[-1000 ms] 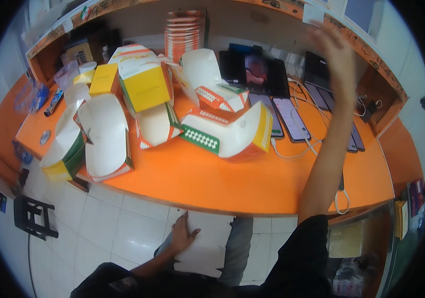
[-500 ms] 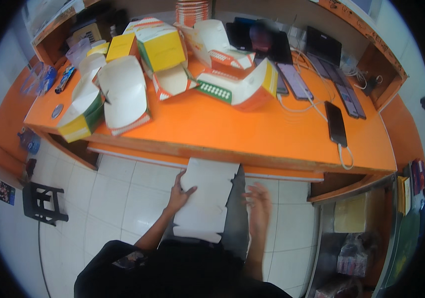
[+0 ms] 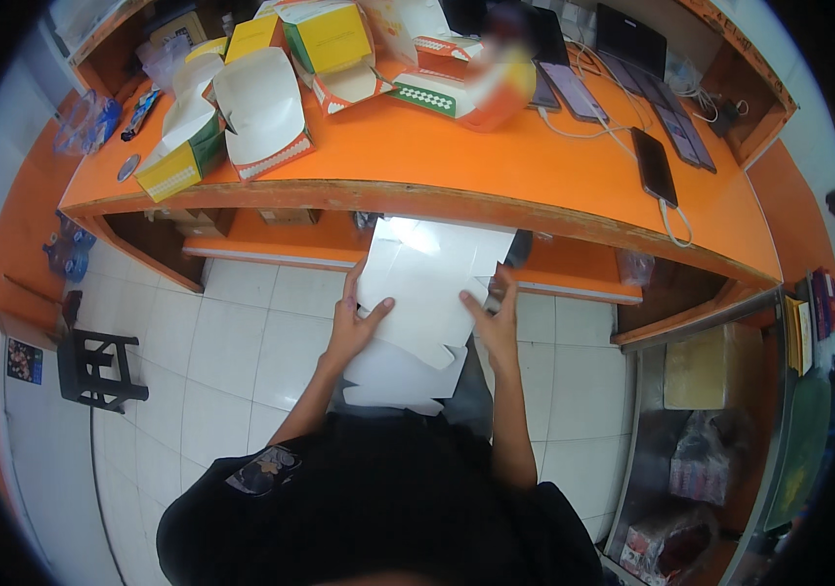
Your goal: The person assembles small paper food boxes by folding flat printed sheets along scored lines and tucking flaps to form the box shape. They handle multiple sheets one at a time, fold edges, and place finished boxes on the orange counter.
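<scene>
Nearest me, at the bottom of my view, is the person's black top (image 3: 369,508). Just beyond it, more white card (image 3: 400,371) lies over the lap; I can't tell how many layers there are. Over that, the white card sheet (image 3: 422,283) is between the two hands, its notched side to the right, its far end near the bench's front edge. I see the left hand (image 3: 354,320) grasping the left edge, thumb on top. The right hand (image 3: 497,317) grasps the right edge the same way.

Farther out on the left, a black stool (image 3: 100,371) stands on the pale tiled floor (image 3: 227,352). On the orange bench (image 3: 417,176), a dark phone (image 3: 654,164) with a white cable lies toward the right. To the left I see an open box (image 3: 259,105) with a white inside, touching a green-and-yellow box (image 3: 183,161). Farther back sits a yellow-sided box (image 3: 334,39).
</scene>
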The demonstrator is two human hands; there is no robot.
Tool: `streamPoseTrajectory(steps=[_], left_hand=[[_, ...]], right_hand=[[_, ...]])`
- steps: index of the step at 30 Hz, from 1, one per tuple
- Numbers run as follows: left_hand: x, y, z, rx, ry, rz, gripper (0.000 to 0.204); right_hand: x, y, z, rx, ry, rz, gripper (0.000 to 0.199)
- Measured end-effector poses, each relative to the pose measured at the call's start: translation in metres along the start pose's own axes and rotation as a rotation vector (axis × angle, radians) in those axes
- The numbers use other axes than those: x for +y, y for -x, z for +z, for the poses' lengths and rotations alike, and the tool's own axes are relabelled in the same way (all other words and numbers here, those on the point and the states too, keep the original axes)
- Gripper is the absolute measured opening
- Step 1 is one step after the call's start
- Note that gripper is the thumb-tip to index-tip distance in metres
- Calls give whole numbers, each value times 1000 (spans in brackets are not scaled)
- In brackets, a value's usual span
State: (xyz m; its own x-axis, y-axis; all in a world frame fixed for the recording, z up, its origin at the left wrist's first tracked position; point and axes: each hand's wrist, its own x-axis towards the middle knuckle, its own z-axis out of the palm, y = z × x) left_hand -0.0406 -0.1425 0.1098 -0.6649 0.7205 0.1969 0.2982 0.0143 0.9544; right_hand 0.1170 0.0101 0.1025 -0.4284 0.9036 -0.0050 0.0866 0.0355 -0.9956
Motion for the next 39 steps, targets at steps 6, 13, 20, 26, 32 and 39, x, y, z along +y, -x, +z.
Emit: streamPoseTrajectory(steps=[6, 13, 20, 26, 32, 39], left_hand=[[12, -11, -10, -141, -6, -42, 72], [26, 0, -22, -156, -83, -70, 77], [33, 8, -14, -177, 115, -270, 87], [23, 30, -30, -248, -148, -315, 90], [11, 52, -43, -352, 1, -704, 63], [14, 46, -59, -348, -78, -590, 60]], right_hand=[[-16, -59, -12, 14, 152, -159, 76], [-7, -104, -10, 123, -245, -62, 63], [20, -94, -48, 55, -497, 182, 57], [47, -26, -80, 53, -644, 323, 52], [62, 15, -104, 163, -728, 279, 49], [24, 22, -157, 254, -745, 80, 52]])
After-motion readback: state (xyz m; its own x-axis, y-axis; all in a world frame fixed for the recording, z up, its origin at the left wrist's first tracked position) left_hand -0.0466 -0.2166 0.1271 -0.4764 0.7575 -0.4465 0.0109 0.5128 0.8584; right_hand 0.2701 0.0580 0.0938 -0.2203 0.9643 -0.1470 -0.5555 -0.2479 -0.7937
